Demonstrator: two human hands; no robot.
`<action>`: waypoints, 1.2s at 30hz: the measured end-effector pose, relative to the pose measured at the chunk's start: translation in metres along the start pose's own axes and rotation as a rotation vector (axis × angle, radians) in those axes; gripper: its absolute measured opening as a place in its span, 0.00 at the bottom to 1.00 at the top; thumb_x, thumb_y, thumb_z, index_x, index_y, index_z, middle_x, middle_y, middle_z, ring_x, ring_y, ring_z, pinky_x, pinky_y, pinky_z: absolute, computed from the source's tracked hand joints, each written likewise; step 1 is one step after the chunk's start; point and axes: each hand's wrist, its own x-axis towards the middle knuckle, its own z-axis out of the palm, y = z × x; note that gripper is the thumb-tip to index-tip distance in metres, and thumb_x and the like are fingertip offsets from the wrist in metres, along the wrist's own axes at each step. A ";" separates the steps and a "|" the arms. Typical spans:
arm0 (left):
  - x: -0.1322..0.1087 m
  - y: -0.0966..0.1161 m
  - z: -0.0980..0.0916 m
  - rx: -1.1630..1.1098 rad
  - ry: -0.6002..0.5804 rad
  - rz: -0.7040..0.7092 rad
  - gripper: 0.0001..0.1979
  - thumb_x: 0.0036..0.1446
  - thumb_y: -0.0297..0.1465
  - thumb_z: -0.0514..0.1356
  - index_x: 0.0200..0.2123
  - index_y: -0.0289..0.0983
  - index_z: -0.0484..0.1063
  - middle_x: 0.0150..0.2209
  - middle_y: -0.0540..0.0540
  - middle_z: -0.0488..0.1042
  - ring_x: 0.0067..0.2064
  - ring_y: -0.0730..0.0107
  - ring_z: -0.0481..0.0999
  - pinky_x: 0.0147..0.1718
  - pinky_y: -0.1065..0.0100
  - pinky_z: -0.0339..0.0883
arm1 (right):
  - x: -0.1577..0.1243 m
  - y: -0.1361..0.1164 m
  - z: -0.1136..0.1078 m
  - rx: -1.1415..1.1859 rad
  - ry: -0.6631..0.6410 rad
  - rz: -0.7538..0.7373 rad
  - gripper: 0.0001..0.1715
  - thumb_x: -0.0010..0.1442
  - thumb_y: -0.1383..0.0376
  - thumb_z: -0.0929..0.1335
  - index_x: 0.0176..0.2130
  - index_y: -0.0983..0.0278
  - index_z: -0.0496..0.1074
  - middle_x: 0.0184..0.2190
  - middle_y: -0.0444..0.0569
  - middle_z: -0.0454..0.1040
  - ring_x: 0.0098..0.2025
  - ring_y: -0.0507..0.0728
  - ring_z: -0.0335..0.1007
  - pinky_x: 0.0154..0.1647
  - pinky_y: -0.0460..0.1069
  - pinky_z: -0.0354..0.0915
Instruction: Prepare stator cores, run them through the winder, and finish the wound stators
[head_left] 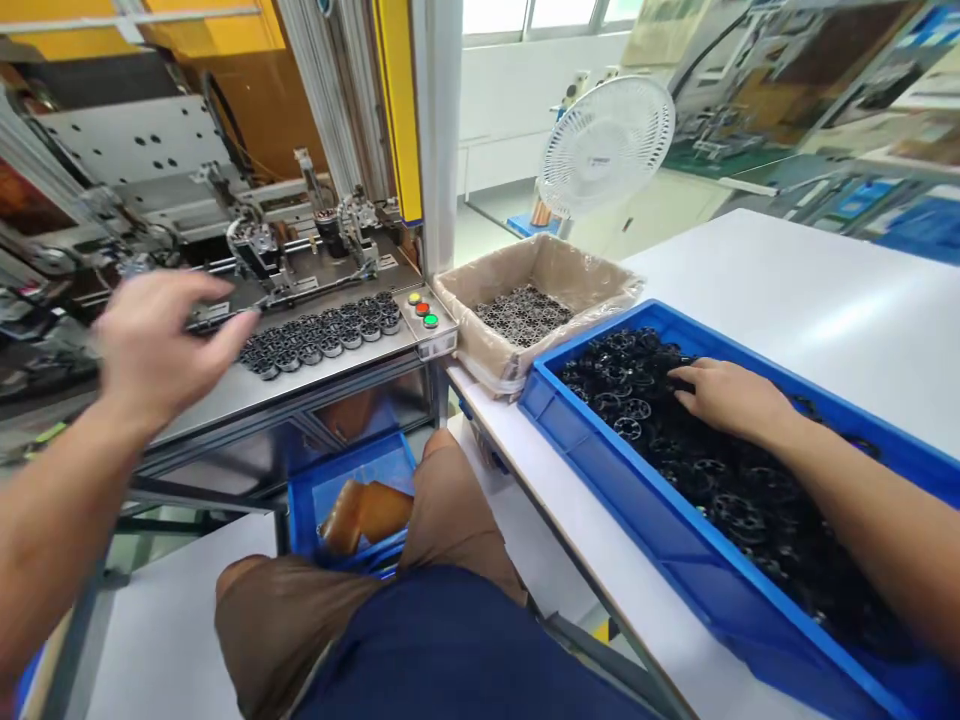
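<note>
Black spoked wheels (628, 428) are lying in a loose heap inside a long blue bin (637, 505), off to my right on a white table (795, 290). From their dull shine I am guessing moulded plastic: light, stiff, perhaps a little slick, with the thin spokes likelier to snap than the rims. For a hold I am favouring the outer rim, thumb against two fingers, and expecting some snagging where pieces are overlapping.

My right hand (727, 395) is resting at the heap, palm down, fingers bending, tips dipping among the wheels. Whether they are pinching one, I cannot tell. The forearm is slanting over the rest of the pile.

My left hand (169, 340) is hovering by the machine (142, 140), blurring; thumb and forefinger are standing well apart, nothing showing between them. Beside it, rows of dark rings (330, 335) are sitting packed together on the metal bench (337, 368), near its front edge. Yellow, red and green buttons (423, 309) are marking the end of those rows.

Between bench and bin, a plastic-lined box (484, 345) is holding small greyish parts (525, 315). Farther out, a white fan (611, 140) is standing behind the box.
</note>
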 end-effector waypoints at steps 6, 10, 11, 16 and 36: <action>0.107 0.162 0.180 -0.127 -0.686 0.176 0.13 0.52 0.27 0.69 0.42 0.31 0.77 0.46 0.43 0.78 0.58 0.54 0.71 0.63 0.56 0.59 | -0.007 0.021 -0.003 0.024 -0.025 -0.153 0.14 0.62 0.71 0.66 0.44 0.70 0.80 0.45 0.62 0.79 0.46 0.66 0.78 0.51 0.56 0.70; 0.108 0.214 0.282 -0.083 -0.879 0.108 0.07 0.55 0.28 0.68 0.37 0.32 0.76 0.41 0.44 0.79 0.51 0.60 0.77 0.55 0.57 0.70 | -0.011 0.029 0.001 0.054 -0.038 -0.203 0.14 0.64 0.72 0.65 0.37 0.67 0.81 0.39 0.58 0.79 0.43 0.65 0.78 0.52 0.58 0.71; 0.104 0.217 0.299 -0.075 -0.912 0.091 0.08 0.59 0.31 0.66 0.39 0.32 0.76 0.43 0.44 0.78 0.49 0.63 0.78 0.52 0.56 0.72 | -0.011 0.031 0.004 0.064 -0.030 -0.207 0.13 0.63 0.71 0.65 0.37 0.66 0.81 0.39 0.58 0.79 0.43 0.65 0.78 0.52 0.58 0.72; 0.094 0.210 0.355 -0.061 -1.005 -0.003 0.05 0.51 0.26 0.70 0.29 0.34 0.76 0.26 0.51 0.77 0.42 0.67 0.79 0.54 0.66 0.71 | -0.013 0.039 0.023 0.075 0.107 -0.190 0.05 0.58 0.69 0.70 0.34 0.66 0.79 0.37 0.56 0.77 0.37 0.65 0.78 0.46 0.59 0.75; 0.099 0.226 0.306 -0.376 -0.824 0.047 0.17 0.57 0.25 0.65 0.51 0.34 0.74 0.52 0.42 0.75 0.53 0.63 0.75 0.57 0.61 0.69 | -0.027 0.011 0.004 0.044 0.541 -0.187 0.17 0.66 0.66 0.63 0.31 0.68 0.78 0.35 0.56 0.78 0.31 0.62 0.78 0.23 0.52 0.71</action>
